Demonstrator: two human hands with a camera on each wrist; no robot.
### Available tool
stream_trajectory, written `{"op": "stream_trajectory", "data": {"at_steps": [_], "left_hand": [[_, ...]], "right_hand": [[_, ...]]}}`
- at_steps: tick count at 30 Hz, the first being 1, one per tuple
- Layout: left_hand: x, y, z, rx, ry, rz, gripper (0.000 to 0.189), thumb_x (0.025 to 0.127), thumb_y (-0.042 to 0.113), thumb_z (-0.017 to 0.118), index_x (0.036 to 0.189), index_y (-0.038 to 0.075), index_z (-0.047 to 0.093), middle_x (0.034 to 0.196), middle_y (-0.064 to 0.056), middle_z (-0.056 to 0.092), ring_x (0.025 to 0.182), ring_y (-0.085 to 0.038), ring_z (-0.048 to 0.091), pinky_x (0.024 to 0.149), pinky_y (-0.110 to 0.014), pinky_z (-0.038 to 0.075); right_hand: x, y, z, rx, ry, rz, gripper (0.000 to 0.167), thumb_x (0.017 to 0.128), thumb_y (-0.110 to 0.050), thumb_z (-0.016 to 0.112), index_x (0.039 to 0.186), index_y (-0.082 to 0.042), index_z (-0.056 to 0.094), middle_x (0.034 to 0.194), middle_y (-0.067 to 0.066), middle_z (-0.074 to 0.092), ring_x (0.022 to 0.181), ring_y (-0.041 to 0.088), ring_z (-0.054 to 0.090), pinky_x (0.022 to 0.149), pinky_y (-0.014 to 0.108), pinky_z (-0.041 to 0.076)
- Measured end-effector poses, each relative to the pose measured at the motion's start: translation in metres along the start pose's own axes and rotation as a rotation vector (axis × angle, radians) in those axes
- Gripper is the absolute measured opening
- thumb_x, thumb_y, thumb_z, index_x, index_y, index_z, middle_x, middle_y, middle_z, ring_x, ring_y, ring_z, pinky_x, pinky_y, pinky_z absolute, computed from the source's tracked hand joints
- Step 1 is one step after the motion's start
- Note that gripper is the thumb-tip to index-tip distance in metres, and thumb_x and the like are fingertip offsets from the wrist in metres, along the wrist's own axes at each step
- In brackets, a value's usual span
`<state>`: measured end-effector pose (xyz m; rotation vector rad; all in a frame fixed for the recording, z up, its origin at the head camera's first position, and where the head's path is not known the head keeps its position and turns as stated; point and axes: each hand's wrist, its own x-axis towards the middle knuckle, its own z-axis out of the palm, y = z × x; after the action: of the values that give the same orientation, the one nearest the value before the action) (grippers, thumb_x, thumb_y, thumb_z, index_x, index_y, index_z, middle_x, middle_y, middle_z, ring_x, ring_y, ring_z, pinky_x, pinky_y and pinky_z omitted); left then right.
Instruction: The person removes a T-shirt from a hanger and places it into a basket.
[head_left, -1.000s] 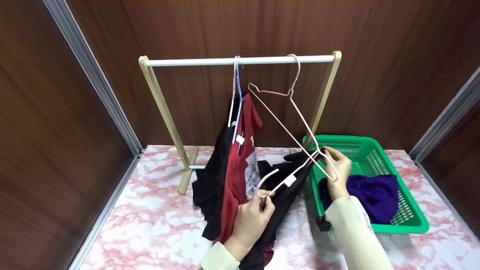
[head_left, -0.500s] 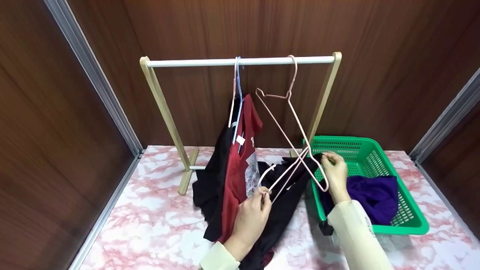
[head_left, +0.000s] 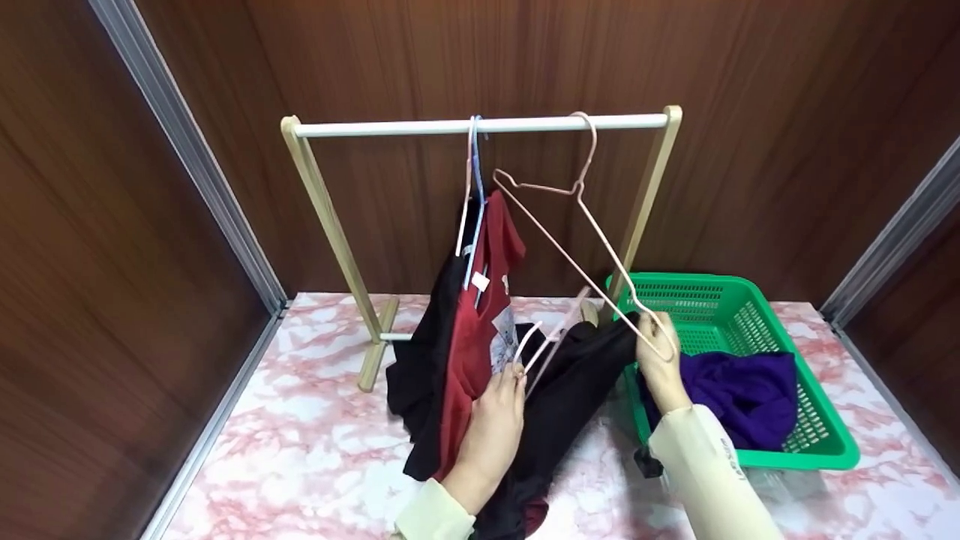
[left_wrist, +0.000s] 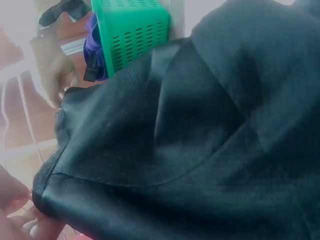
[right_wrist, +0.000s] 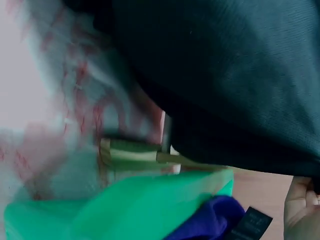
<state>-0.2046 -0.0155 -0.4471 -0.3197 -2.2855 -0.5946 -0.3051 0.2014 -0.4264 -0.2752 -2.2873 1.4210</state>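
A black garment (head_left: 577,397) hangs stretched between the two hands, and its seams show in the left wrist view. My left hand (head_left: 491,435) pinches its edge together with a thin pink clothes hanger (head_left: 551,337), whose curved hook and slanting arm rise above the fingers. At the garment's other upper edge my right hand (head_left: 660,356) pinches the cloth, beside the green basket. A second, bare pink hanger (head_left: 607,240) hangs from the rail, and its lower end lies in front of the right hand's fingers. In the left wrist view, the right hand (left_wrist: 52,70) grips the garment's far edge.
A rack with a white rail (head_left: 382,129) and wooden legs stands behind. On it hang a red shirt (head_left: 469,360) and a black one (head_left: 427,375), close by the left hand. The green basket (head_left: 817,420) at right holds purple cloth (head_left: 750,397).
The held hanger's far end has dropped left, away from the right hand. My right hand has shifted slightly down, with the garment spread wider. The bare hanger has swung right, then back left.
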Motion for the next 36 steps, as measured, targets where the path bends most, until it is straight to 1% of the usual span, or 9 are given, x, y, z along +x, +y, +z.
{"op": "stream_trajectory", "data": {"at_steps": [2,5,10,13,16,21,28,32,36], "left_hand": [[0.004,-0.001,0.001,-0.07,0.0,-0.034,0.021,0.091,0.01,0.06,0.11,0.001,0.066,0.102,-0.009,0.07,0.09,-0.018,0.07,0.072,-0.029,0.057],[0.011,-0.002,0.002,-0.182,0.012,-0.094,0.016,0.091,0.007,0.06,0.106,0.001,0.063,0.096,-0.009,0.07,0.081,-0.02,0.07,0.07,-0.03,0.057],[0.024,-0.003,0.005,-0.331,0.001,-0.247,0.011,0.093,0.009,0.058,0.103,0.007,0.062,0.083,-0.006,0.068,0.061,-0.015,0.061,0.055,-0.02,0.05],[0.031,-0.003,0.007,-0.421,0.006,-0.312,0.011,0.094,0.011,0.057,0.102,0.008,0.063,0.079,-0.006,0.067,0.061,-0.013,0.06,0.052,-0.014,0.046],[0.036,-0.002,0.01,-0.466,0.036,-0.316,0.011,0.093,0.011,0.058,0.102,0.007,0.063,0.08,-0.006,0.068,0.062,-0.015,0.061,0.051,-0.014,0.046],[0.04,-0.001,0.015,-0.448,0.092,-0.276,0.012,0.092,0.01,0.057,0.101,0.006,0.064,0.083,-0.006,0.069,0.056,-0.013,0.06,0.052,-0.015,0.048],[0.046,0.001,0.017,-0.519,0.177,-0.243,0.015,0.092,0.01,0.057,0.102,0.002,0.065,0.084,-0.011,0.07,0.057,-0.017,0.061,0.052,-0.015,0.049],[0.048,0.003,0.016,-0.559,0.191,-0.256,0.014,0.093,0.01,0.056,0.102,0.002,0.064,0.089,-0.012,0.071,0.056,-0.017,0.061,0.051,-0.014,0.048],[0.05,0.007,0.014,-0.589,0.167,-0.277,0.014,0.094,0.012,0.056,0.101,0.003,0.063,0.091,-0.012,0.071,0.055,-0.019,0.062,0.051,-0.015,0.049]], "right_hand": [[-0.001,0.0,0.002,-0.028,-0.033,0.043,0.028,0.096,-0.007,0.038,0.103,0.014,0.055,0.093,0.025,0.056,0.09,0.034,0.051,0.076,0.029,0.039],[-0.008,-0.003,0.003,-0.001,-0.101,0.115,0.027,0.098,-0.009,0.039,0.103,0.011,0.056,0.081,0.012,0.055,0.08,0.025,0.05,0.07,0.023,0.038],[-0.031,-0.01,-0.001,0.313,-0.262,0.29,0.02,0.101,-0.015,0.038,0.092,-0.011,0.056,0.07,-0.011,0.048,0.064,0.002,0.046,0.06,0.017,0.04],[-0.046,-0.015,0.0,0.481,-0.347,0.352,0.021,0.101,-0.015,0.038,0.089,-0.016,0.054,0.067,-0.012,0.05,0.056,0.0,0.047,0.054,0.017,0.042],[-0.059,-0.02,0.003,0.546,-0.414,0.366,0.02,0.102,-0.013,0.037,0.09,-0.014,0.053,0.066,-0.009,0.051,0.053,0.002,0.048,0.053,0.018,0.043],[-0.079,-0.032,0.006,0.582,-0.533,0.317,0.019,0.102,-0.012,0.037,0.091,-0.013,0.052,0.073,-0.009,0.056,0.058,0.003,0.054,0.058,0.02,0.047],[-0.104,-0.039,0.011,0.563,-0.739,0.137,0.012,0.098,-0.01,0.045,0.091,-0.013,0.054,0.075,-0.011,0.056,0.064,0.002,0.054,0.062,0.02,0.049],[-0.118,-0.032,0.021,0.477,-0.816,0.048,0.016,0.097,-0.01,0.049,0.098,0.004,0.056,0.079,-0.011,0.054,0.071,0.001,0.055,0.066,0.021,0.052],[-0.128,-0.025,0.031,0.408,-0.834,-0.022,0.026,0.091,-0.006,0.058,0.101,0.018,0.053,0.079,-0.014,0.056,0.07,-0.003,0.054,0.066,0.018,0.051]]}}
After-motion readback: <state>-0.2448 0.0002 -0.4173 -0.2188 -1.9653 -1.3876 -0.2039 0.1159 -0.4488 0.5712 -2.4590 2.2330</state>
